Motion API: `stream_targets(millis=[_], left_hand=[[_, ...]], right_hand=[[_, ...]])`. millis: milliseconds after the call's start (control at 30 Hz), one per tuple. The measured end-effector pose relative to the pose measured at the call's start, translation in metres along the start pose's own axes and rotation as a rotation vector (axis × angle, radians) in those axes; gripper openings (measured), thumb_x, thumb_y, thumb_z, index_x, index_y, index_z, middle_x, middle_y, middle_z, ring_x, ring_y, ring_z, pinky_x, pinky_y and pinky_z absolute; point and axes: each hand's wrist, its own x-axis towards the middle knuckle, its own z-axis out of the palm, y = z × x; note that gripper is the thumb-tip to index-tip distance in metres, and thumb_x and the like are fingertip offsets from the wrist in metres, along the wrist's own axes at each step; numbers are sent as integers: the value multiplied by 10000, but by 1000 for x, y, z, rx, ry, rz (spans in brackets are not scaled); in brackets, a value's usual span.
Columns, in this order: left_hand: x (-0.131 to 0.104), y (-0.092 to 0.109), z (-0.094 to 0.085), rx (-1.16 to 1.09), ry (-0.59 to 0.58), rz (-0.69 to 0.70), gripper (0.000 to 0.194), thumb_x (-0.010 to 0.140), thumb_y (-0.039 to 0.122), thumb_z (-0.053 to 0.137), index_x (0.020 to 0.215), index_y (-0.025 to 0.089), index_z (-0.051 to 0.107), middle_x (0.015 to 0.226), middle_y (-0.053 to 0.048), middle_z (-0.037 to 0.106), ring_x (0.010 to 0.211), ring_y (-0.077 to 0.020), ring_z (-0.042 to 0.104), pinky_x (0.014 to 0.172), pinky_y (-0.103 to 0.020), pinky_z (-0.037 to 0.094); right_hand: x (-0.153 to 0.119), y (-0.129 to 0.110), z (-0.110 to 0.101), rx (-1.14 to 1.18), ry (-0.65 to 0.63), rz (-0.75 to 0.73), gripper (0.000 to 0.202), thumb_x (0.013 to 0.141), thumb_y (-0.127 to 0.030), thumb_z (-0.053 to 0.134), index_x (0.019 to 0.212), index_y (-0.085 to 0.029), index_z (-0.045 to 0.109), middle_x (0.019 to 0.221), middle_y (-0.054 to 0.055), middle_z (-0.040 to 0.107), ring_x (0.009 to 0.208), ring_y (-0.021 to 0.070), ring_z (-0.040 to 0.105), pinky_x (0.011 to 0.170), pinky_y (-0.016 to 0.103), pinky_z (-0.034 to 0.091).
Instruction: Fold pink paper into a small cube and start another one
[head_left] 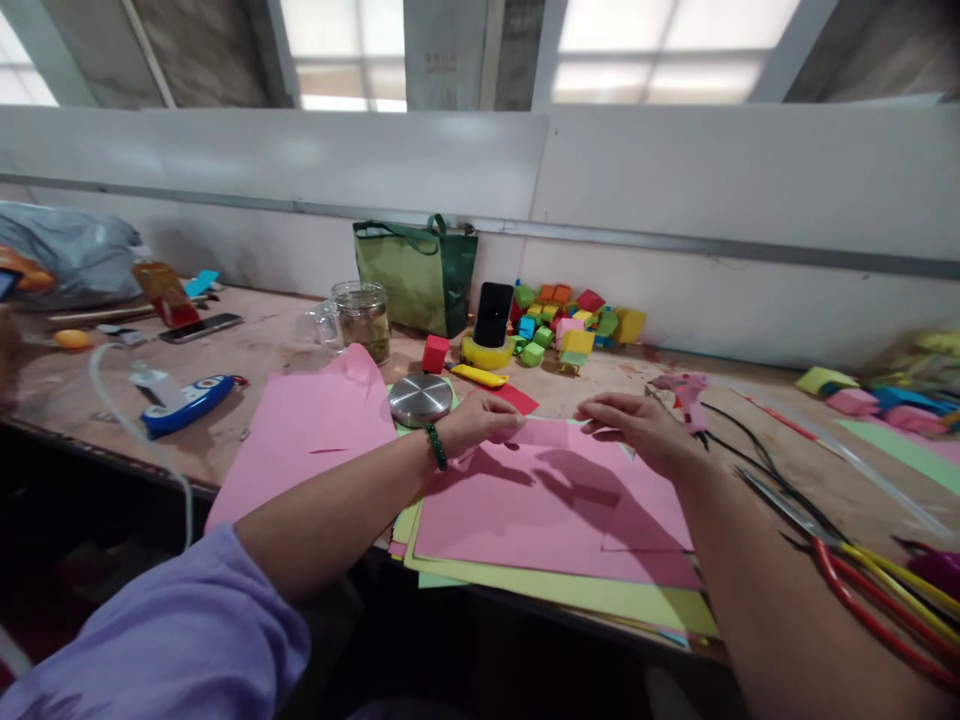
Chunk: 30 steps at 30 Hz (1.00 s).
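Observation:
Between my hands is a small pink paper strip (551, 432), raised above a stack of pink sheets (517, 525) with yellow and green paper edges beneath. My left hand (484, 420), with a green bead bracelet at the wrist, pinches the strip's left end. At its right end is my right hand (626, 422), thumb and fingers drawn together at the strip. Another pink sheet (315, 430) lies to the left, its far corner curled up. A round metal disc (420, 400) sits just beyond my left wrist.
Behind are a yellow cutter (478, 375), a glass mug (364, 320), a green bag (416, 275), a propped phone (493, 314) and colored paper cubes (562, 320). At right lie a pink glue gun (688, 400) and red-handled scissors (832, 570).

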Motion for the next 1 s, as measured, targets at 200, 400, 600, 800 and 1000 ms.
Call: stream_targets(millis=[200, 400, 600, 800, 1000], left_hand=[[0, -5, 13, 81, -38, 9, 385, 734, 412, 619, 521, 142, 447, 496, 62, 367, 461, -41, 326, 462, -197, 282], [0, -2, 11, 125, -4, 17, 366, 745, 354, 624, 494, 130, 477, 448, 56, 400, 445, -39, 348, 449, -188, 239], [6, -3, -3, 58, 16, -73, 262, 737, 345, 658, 670, 93, 636, 565, -23, 616, 548, -96, 587, 533, -186, 398], [8, 0, -10, -9, 104, -133, 352, 785, 451, 639, 875, 111, 651, 854, -86, 712, 665, -113, 667, 570, -193, 447], [4, -13, 4, -72, -82, -291, 497, 601, 551, 776, 736, 84, 670, 702, -89, 708, 589, -148, 651, 531, -238, 489]], right_hand=[[-5, -7, 43, -75, -112, -98, 386, 687, -514, 706, 640, -131, 678, 545, 10, 586, 525, 106, 499, 514, 252, 415], [-7, -11, 39, -79, -46, -110, 356, 693, -487, 703, 608, -144, 657, 528, -2, 559, 519, 104, 471, 502, 252, 375], [-3, -5, 5, -63, 12, -58, 328, 660, -462, 746, 599, -147, 675, 527, 0, 553, 518, 102, 462, 486, 247, 357], [2, 6, -7, -15, 95, -18, 380, 623, -521, 753, 596, -157, 650, 514, -12, 538, 484, 89, 439, 455, 238, 343], [-3, -5, 27, 6, -48, 42, 370, 658, -505, 746, 722, -155, 644, 572, 2, 594, 527, 110, 551, 518, 248, 467]])
